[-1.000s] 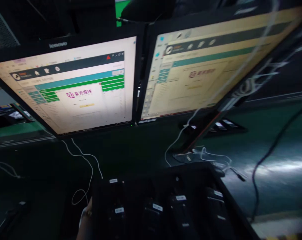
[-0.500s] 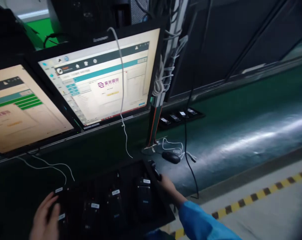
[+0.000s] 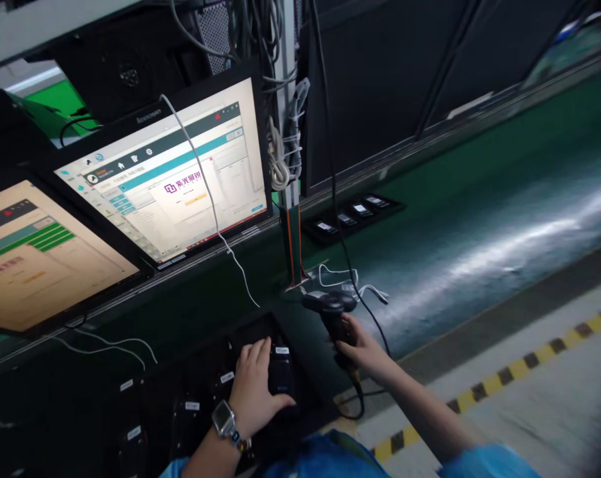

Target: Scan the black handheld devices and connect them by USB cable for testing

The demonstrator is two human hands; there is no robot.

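Right hand point(image 3: 363, 348) clasped round handle of black scanner point(image 3: 333, 304); left hand point(image 3: 253, 385) over dark labelled device point(image 3: 281, 380), cannot tell whether gripping it. Green bench point(image 3: 454, 219) stretches beyond right hand and rightward. Lit monitor point(image 3: 181, 216) beyond, to left. Black tray point(image 3: 310, 385) with device left of right hand, beneath left. Square-faced watch point(image 3: 223, 419) on left wrist.

Light glares off the green bench point(image 3: 444, 206) beside a pale floor point(image 3: 549, 411) with yellow-and-black tape point(image 3: 521, 366).
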